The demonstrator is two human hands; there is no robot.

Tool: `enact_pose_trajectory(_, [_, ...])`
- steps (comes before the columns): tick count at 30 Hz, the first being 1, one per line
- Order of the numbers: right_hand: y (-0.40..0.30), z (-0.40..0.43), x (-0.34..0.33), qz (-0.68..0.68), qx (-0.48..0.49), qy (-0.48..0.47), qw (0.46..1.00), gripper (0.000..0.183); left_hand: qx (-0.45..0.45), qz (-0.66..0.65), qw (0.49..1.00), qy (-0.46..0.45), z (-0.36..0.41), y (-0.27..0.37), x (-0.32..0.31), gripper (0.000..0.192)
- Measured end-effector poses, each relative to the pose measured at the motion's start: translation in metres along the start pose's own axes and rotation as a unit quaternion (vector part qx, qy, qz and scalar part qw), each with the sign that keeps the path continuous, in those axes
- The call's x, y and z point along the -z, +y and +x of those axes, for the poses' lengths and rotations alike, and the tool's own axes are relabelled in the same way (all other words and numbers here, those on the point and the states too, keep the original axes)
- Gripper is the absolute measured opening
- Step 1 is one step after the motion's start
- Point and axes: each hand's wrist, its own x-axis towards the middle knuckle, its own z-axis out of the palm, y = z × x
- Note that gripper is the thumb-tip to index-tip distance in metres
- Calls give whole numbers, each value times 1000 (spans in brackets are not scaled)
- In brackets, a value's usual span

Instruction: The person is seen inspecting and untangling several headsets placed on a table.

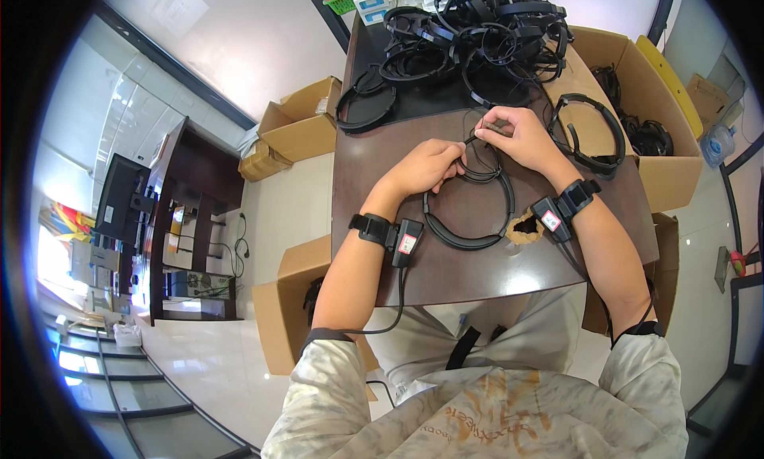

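Observation:
On the brown wooden table (382, 280) before me lies a black headset (468, 241) with a padded headband. My left hand (433, 163) is closed on a coiled black cable (480, 175) at the headset's upper end. Just right of it, my right hand (513, 136) pinches a small brownish piece (496, 129), perhaps a tie or strip, beside the cable; what it is cannot be told. A roll of tan tape (525, 229) stands near my right wrist. Each wrist wears a black strap with a small black box.
A large heap of black headsets (477, 35) fills the table's far end. Single headsets lie at the far left (366, 124) and right (618, 130). Open cardboard boxes stand left (304, 133), right (668, 178) and near left (271, 315). One right-hand box holds more headsets.

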Motion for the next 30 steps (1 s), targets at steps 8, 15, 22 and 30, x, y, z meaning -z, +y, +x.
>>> enact_pose_trajectory(8, [-7,1,3,-13,-50,-13,999,19,5,-5,1000,3,1,-2,0,39])
enact_pose_trajectory(15, [6,2,1,57,-41,-35,997,16,-3,-5,1000,-3,2,-4,1,39])
enact_pose_trajectory(22, [-5,1,2,38,-29,-28,998,16,-5,-14,1000,-8,2,-4,1,39])
enact_pose_trajectory(30, [2,1,4,35,-27,-32,998,20,0,-11,1000,-5,4,-3,-1,39])
